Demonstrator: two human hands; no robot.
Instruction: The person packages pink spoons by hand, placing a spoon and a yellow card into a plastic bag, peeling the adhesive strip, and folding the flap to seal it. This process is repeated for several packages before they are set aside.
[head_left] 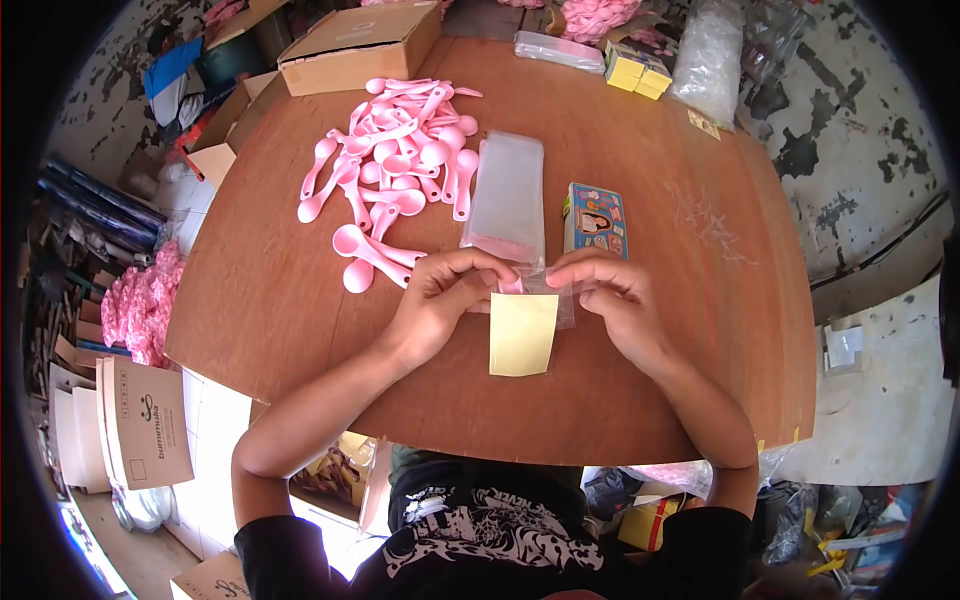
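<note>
Near the table's front edge, my left hand pinches the upper left of a clear plastic bag, with something pink showing at its fingertips. My right hand pinches the bag's clear upper right part. A pale yellow card hangs below the fingertips, within the plastic. Beyond my hands lies a stack of clear bags. To its right is a blue printed box of cards. Several pink spoons are heaped to the left of the stack, with a few loose ones closer to my left hand.
A cardboard box stands at the table's back left. Along the back right are a clear package, yellow card stacks and a plastic roll. Thin plastic scraps lie on the right of the wooden table.
</note>
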